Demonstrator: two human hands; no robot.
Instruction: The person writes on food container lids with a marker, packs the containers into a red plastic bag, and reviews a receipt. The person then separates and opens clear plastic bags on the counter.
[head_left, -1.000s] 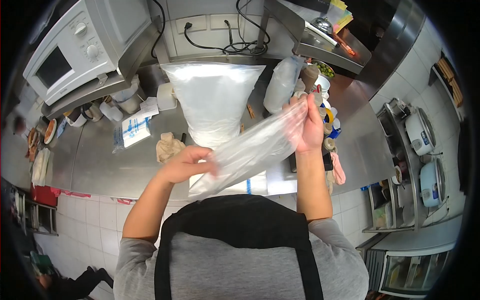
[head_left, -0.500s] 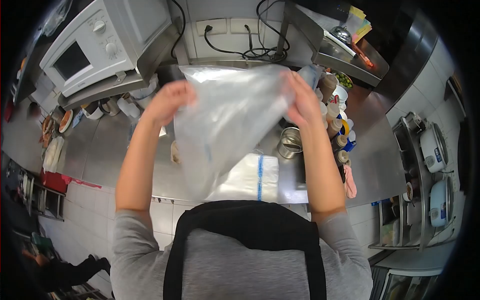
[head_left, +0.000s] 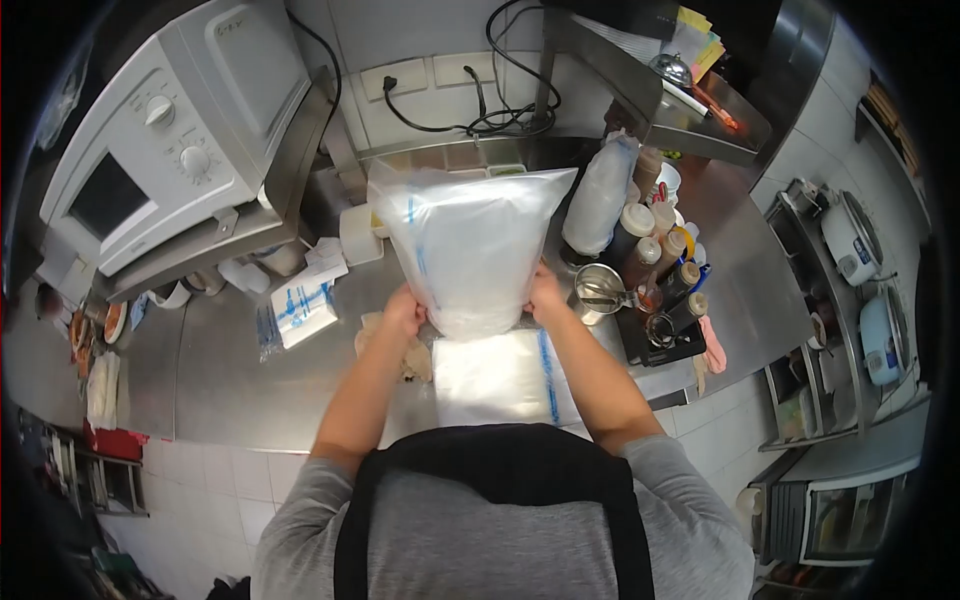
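A large clear plastic bag [head_left: 475, 245] stands puffed out above the steel counter, its wide mouth toward the wall and its rounded bottom toward me. My left hand [head_left: 405, 312] is closed at the bag's lower left side. On the opposite side, my right hand [head_left: 542, 292] grips the lower right edge, its fingertips partly hidden behind the plastic. Just below the bag lies a flat stack of plastic bags [head_left: 490, 378] with a blue printed stripe. A crumpled beige cloth or glove [head_left: 415, 362] rests beside my left wrist.
To the right are a metal pot [head_left: 599, 290], several sauce bottles [head_left: 640, 262] and a black caddy [head_left: 660, 345]. A white microwave [head_left: 150, 150] sits on a shelf at the left. A blue-printed packet [head_left: 303, 308] lies on the steel counter [head_left: 230, 385].
Both hands have come down and toward me, from the bag's upper part to its lower sides. The bag has gone from hanging slack to standing puffed out. My view has shifted slightly.
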